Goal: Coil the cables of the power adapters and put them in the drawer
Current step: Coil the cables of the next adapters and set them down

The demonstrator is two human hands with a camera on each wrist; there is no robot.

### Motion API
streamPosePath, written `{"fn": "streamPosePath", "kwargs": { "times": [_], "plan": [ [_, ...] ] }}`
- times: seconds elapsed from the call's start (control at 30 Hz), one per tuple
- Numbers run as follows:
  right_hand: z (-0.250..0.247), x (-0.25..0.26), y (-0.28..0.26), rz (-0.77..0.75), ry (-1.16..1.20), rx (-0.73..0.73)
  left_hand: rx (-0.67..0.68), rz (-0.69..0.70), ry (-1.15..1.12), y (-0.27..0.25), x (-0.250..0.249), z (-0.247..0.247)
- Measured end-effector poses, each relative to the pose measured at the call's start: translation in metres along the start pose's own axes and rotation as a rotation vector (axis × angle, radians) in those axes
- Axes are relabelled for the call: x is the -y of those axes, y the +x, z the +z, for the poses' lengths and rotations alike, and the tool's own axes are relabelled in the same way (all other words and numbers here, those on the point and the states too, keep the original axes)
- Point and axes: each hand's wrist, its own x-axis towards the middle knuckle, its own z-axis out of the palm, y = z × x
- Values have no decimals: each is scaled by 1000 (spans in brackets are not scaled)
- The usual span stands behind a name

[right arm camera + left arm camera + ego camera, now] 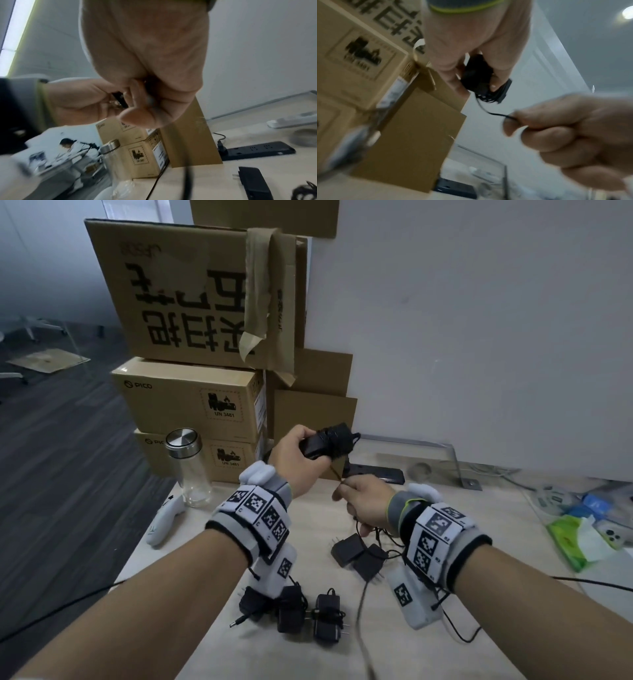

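My left hand (303, 441) grips a black power adapter (325, 443) raised above the table, with part of its cable wound round the body. The loose cable (337, 474) runs down to my right hand (344, 491), which pinches it just below. In the left wrist view the adapter (481, 81) sits between my fingers and the cable (494, 114) leads into the right hand (518, 121). Three coiled adapters (291, 611) lie at the table's front. Two uncoiled adapters (359, 556) lie under my right wrist with tangled cables. No drawer is in view.
Stacked cardboard boxes (191, 405) stand at the back left. A glass bottle (190, 470) and a white controller (164, 518) sit near the table's left edge. A black power strip (376, 474) lies by the wall. A green tissue pack (579, 539) lies at right.
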Motion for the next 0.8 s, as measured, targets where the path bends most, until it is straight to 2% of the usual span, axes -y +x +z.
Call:
{"fn": "streamPosePath", "kwargs": {
  "times": [0.1,0.17,0.23,0.3,0.37,0.47,0.63,0.7,0.8],
  "plan": [
    [3,7,-9,-87,-168,-3,68,113,408,8,10,-8],
    [0,13,-11,-139,-242,-64,139,218,572,6,19,-9],
    [-6,15,-9,-176,-303,-146,217,350,628,1,28,-9],
    [-14,13,-6,-196,-318,-227,299,462,590,-5,38,-8],
    [-20,8,-2,-204,-248,-290,369,482,476,-10,45,-8],
    [-27,-6,2,-182,-108,-378,388,348,213,-18,39,-8],
    [-29,-19,10,-99,138,-426,330,-23,-316,-31,20,-12],
    [-22,-21,10,-128,96,-387,339,-170,-550,-36,11,-8],
    [-11,-23,8,-174,-87,-290,303,-391,-999,-35,-1,-2]
  ]
}}
